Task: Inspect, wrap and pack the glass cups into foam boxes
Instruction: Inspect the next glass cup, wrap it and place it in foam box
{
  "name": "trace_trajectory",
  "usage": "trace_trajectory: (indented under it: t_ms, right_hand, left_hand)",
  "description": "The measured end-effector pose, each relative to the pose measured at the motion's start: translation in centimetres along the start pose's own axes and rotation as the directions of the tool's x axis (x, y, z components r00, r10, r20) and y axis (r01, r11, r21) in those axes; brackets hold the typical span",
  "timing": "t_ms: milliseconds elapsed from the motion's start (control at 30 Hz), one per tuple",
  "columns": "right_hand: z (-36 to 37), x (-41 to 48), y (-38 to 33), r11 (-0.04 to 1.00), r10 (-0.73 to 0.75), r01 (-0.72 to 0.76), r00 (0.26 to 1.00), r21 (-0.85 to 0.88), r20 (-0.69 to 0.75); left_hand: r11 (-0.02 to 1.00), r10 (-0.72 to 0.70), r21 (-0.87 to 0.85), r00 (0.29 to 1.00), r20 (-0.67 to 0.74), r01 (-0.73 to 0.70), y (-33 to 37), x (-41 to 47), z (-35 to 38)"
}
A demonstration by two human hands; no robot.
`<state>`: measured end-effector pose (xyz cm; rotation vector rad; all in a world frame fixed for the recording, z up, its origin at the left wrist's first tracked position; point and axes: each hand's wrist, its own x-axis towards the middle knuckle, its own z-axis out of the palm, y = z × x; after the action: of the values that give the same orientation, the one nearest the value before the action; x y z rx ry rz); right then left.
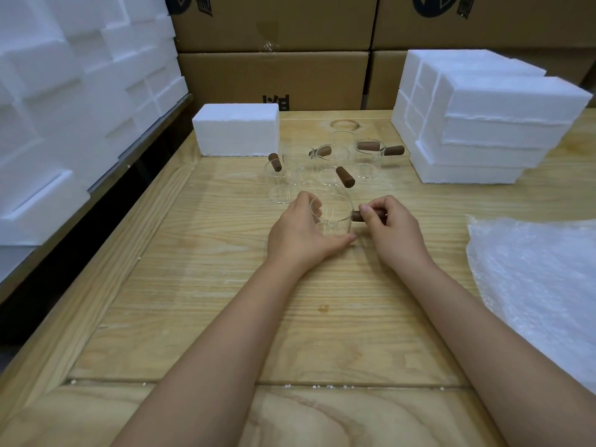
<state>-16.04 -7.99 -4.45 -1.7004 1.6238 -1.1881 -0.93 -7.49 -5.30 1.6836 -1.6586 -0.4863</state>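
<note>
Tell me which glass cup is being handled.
The cup nearest the camera: the left hand wraps its glass body, the right hand pinches its brown wooden handle. The other cups stand untouched in a cluster behind it.

Fingers point(374, 217) of the right hand point(393, 229) hide most of the wooden handle point(356, 216); right of them, bubble wrap point(532, 279) runs off-frame.

Table point(225, 317): carries every entry below except the last two.
Cup point(332, 214): mid-table, between the left hand point(300, 230) at its left side and the right hand point(393, 224) at its handle.
Cup cluster point(325, 162): just behind the cup, toward the far edge, between block and stack.
Foam block point(237, 129): far left corner.
Foam stack point(483, 124): far right corner.
Bubble wrap point(541, 285): right edge, before the stack.
Cartons point(274, 69): stacked behind the far edge.
Foam pile point(64, 91): beyond the left edge.
</note>
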Motion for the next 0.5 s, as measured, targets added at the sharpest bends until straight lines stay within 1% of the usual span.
trace_trajectory:
  t_ms: [33,133,233,267,300,333,400,467,500]
  right_hand:
    - [-0.2,0.0,-0.3,0.999,-0.003,0.004,1.0,-0.047,0.026]
    - [-2.4,0.2,-1.7,0.957,-0.007,0.026,0.998,-0.289,0.065]
    - [-7.4,0.7,-3.1,0.899,-0.068,0.052,0.997,-0.434,-0.022]
    - [-9.4,0.8,-3.0,0.853,-0.067,0.03,0.996,-0.521,-0.054]
    - [-11.2,1.1,-2.6,0.794,-0.025,-0.022,0.997,-0.608,-0.069]
    - [-12.8,1.3,-2.0,0.724,0.057,-0.088,0.996,-0.685,-0.068]
    - [-14.7,1.6,-0.2,0.566,0.275,-0.183,0.961,-0.803,-0.025]
    - [-15.2,1.4,1.9,0.435,0.447,-0.192,0.894,-0.88,0.026]
    - [-15.2,1.3,2.7,0.402,0.495,-0.186,0.868,-0.897,0.042]
  left_hand:
    - [1.0,-0.002,0.001,1.0,0.0,0.002,0.0,0.0,0.0]
    - [1.0,-0.01,-0.005,1.0,0.008,0.01,0.0,0.0,0.0]
    - [1.0,-0.016,-0.009,0.999,0.029,0.016,-0.1,0.0,0.0]
    - [1.0,-0.016,-0.007,0.999,0.031,0.016,-0.1,0.0,0.0]
    - [1.0,-0.017,-0.007,0.999,0.031,0.017,-0.1,0.0,0.0]
    - [1.0,-0.017,-0.008,0.999,0.03,0.018,-0.1,0.1,0.0]
    - [1.0,-0.012,-0.012,0.999,0.03,0.013,-0.2,0.1,0.1]
    - [1.0,-0.003,-0.016,1.0,0.029,0.003,-0.3,0.2,0.2]
    - [1.0,0.0,-0.019,1.0,0.027,0.0,-0.4,0.2,0.2]
